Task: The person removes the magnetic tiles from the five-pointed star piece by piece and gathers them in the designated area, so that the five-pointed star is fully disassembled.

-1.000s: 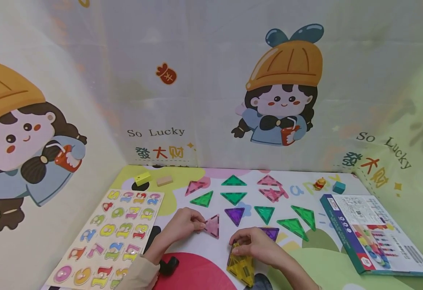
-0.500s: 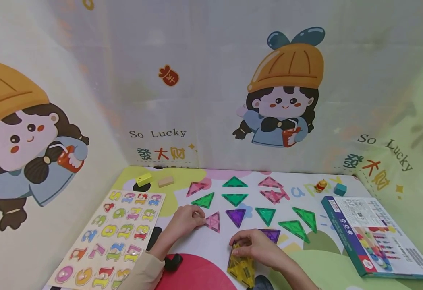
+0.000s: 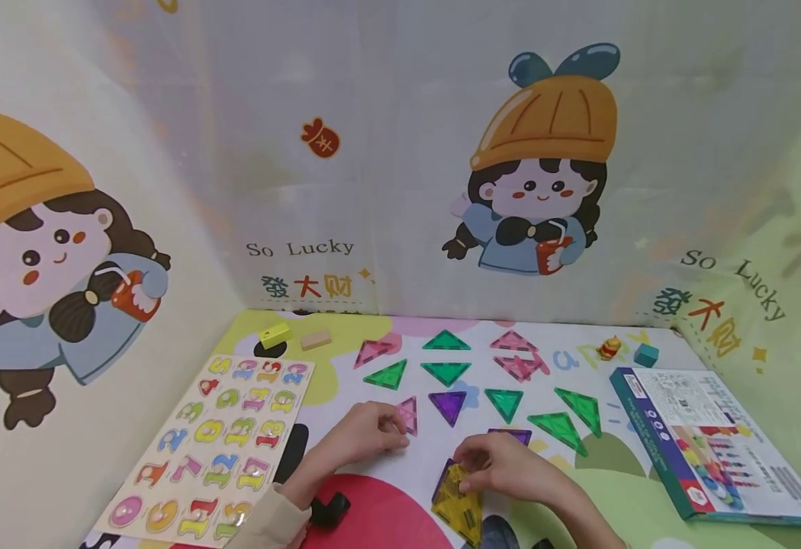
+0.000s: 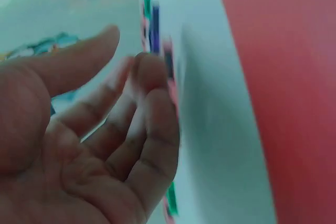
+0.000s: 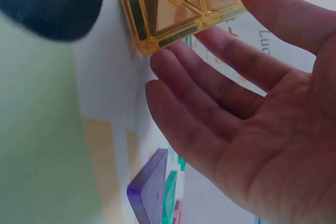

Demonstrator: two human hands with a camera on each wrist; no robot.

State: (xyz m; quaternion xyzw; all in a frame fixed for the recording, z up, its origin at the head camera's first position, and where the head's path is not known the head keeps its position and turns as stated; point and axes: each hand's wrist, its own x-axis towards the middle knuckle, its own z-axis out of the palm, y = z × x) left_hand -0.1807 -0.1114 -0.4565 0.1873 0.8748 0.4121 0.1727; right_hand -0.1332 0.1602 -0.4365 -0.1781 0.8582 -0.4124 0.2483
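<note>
In the head view my left hand [image 3: 366,435] is just in front of a pink triangular magnetic tile [image 3: 409,415], overlapping its left part. Its fingers are loosely bent, with nothing between thumb and fingertips [image 4: 152,72] in the left wrist view. My right hand [image 3: 503,469] holds the upper end of a small stack of yellow triangular magnetic tiles [image 3: 461,512], a purple edge showing along its side. Close up, the thumb lies at the edge of the yellow tile [image 5: 178,3] and fingers reach behind it. A purple tile [image 3: 513,436] lies just beyond this hand.
Green tiles [image 3: 445,374], pink tiles [image 3: 513,341] and a purple tile [image 3: 447,406] lie spread beyond the hands. A wooden number board [image 3: 188,457] is on the left, a colourful box [image 3: 723,450] on the right. Small blocks [image 3: 316,339] and a bear figure [image 3: 609,348] stand at the back.
My left hand has let go of the pink tile's corner and shifted right and closer to me. The right hand has moved slightly right, exposing more of the yellow stack and its purple edge.
</note>
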